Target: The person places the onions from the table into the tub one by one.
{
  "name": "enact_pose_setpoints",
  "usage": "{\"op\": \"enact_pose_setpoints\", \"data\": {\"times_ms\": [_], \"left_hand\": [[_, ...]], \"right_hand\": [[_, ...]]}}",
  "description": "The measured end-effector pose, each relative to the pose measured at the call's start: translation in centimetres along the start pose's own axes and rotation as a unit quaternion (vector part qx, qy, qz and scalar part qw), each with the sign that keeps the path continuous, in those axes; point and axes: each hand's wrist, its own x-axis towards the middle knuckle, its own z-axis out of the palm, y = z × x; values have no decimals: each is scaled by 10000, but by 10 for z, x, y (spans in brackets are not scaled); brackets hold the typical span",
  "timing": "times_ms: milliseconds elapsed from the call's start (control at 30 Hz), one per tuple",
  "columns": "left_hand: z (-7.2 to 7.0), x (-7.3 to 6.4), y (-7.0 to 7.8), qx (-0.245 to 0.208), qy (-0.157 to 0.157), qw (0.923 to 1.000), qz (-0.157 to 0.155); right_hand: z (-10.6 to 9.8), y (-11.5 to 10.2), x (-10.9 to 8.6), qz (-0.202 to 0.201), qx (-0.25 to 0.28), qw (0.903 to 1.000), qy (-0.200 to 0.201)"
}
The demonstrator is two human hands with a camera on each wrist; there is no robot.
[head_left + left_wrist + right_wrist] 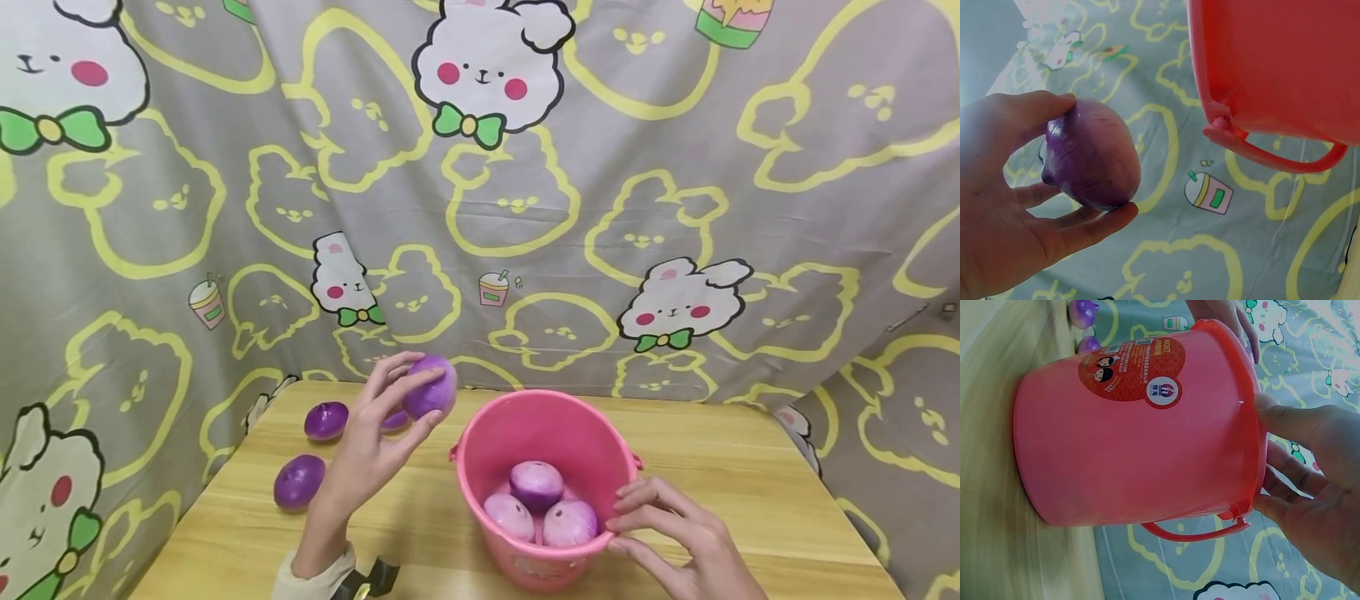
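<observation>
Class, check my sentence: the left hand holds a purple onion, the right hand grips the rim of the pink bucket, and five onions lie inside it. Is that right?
Not quite: the number is wrong. The left hand holds a purple onion, the right hand grips the rim of the pink bucket, and three onions, not five, lie inside it, as the head view shows.

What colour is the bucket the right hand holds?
The bucket is pink, best seen in the head view; it looks redder in both wrist views.

Glossy purple onion (438, 393) in left hand (367, 442), beside pink bucket (540, 423) with three onions (536, 485) inside
</observation>
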Motion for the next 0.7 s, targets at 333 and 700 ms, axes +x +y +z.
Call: {"op": "enact_pose_setpoints", "data": {"times_ms": [333,700], "left_hand": [[3,1,8,29,-137,9999,84],[13,0,13,-426,-385,9978,340]], "right_hand": [[-1,-1,2,-142,56,9999,-26],[-1,0,-1,27,-34,10000,-36]]}}
